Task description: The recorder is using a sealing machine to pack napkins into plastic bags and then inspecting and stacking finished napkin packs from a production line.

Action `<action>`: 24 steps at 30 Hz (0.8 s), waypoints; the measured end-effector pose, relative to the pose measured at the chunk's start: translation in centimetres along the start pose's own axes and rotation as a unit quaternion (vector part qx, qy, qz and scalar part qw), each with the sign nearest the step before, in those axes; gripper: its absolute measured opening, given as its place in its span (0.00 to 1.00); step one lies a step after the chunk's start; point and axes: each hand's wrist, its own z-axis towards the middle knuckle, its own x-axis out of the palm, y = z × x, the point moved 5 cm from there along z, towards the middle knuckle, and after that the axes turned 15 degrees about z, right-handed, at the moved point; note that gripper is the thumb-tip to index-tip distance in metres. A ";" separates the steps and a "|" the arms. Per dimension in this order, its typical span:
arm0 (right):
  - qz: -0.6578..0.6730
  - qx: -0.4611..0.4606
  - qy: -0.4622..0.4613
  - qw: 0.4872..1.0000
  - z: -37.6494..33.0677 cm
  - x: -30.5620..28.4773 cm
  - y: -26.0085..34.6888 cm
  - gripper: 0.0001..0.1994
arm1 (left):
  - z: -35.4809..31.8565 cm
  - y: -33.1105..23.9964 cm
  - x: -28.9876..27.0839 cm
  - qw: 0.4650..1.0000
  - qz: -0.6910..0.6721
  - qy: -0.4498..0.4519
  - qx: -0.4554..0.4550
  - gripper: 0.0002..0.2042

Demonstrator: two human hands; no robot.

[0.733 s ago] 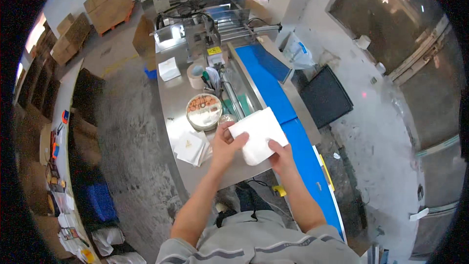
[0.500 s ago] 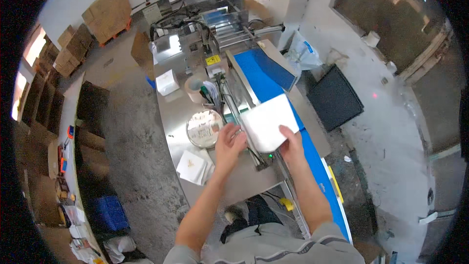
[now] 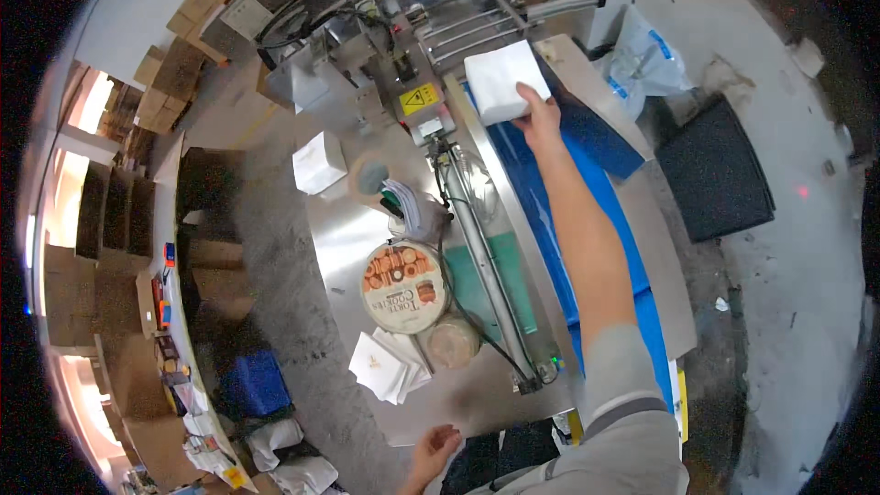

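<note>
My right hand [image 3: 539, 117] reaches far forward, its fingers closed on the near right corner of a white square pack of paper napkins [image 3: 504, 78]. The pack is over the far end of the blue conveyor belt [image 3: 600, 206]; whether it rests on the belt I cannot tell. Down by the near edge of the steel table [image 3: 353, 247], my left hand [image 3: 434, 449] is held low with loosely bent fingers and nothing visible in it. Several white napkins [image 3: 383, 367] lie fanned out on the table, nearest to that hand.
A long metal bar [image 3: 486, 266] on the machine runs beside the belt. On the table stand a round cookie tin [image 3: 403, 291], a tape roll [image 3: 454, 341] and another white napkin pack [image 3: 319, 163]. A black panel [image 3: 717, 170] leans at the right; a blue crate [image 3: 259, 383] sits at the left.
My right hand has carried the napkin pack forward to the far end of the belt. My left hand has drawn back from beside the pack to the table's near edge.
</note>
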 end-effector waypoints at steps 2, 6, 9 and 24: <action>0.011 0.000 0.016 1.000 2.2 -0.7 -1.1 0.34 | -0.6 0.8 0.3 0.997 0.018 0.001 -0.071 0.19; 0.024 0.011 -0.037 0.999 3.4 -2.9 -3.0 0.41 | -0.4 0.4 0.9 0.997 0.023 -0.001 -0.068 0.18; -0.071 -0.003 -0.069 0.995 3.7 -3.8 -3.4 0.47 | -0.1 -0.5 1.2 0.995 0.036 0.004 -0.088 0.19; -0.127 0.025 -0.129 0.983 -12.7 -10.6 3.3 0.21 | -2.4 3.3 1.0 0.997 0.035 0.043 0.046 0.14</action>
